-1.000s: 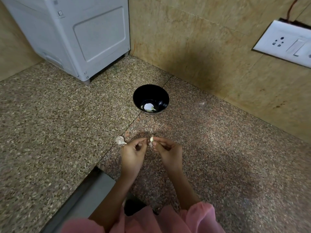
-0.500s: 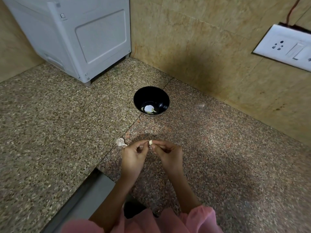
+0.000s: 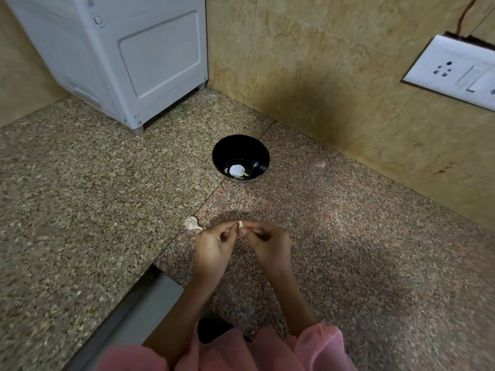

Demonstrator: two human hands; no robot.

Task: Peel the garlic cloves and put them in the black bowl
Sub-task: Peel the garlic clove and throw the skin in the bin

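A small pale garlic clove (image 3: 240,224) is pinched between the fingertips of my left hand (image 3: 214,247) and my right hand (image 3: 267,243), just above the granite counter. Both hands meet at the clove with fingers curled. The black bowl (image 3: 241,145) stands on the counter beyond my hands, near the wall, with white garlic pieces (image 3: 237,171) at its bottom. More garlic with its papery skin (image 3: 192,224) lies on the counter just left of my left hand.
A white appliance (image 3: 128,57) stands at the back left corner. A tiled wall with a white socket plate (image 3: 455,70) runs along the right. A grey edge (image 3: 139,311) drops off at the counter's front left.
My hands stay together on the clove, with only small finger movement. The view has shifted slightly.
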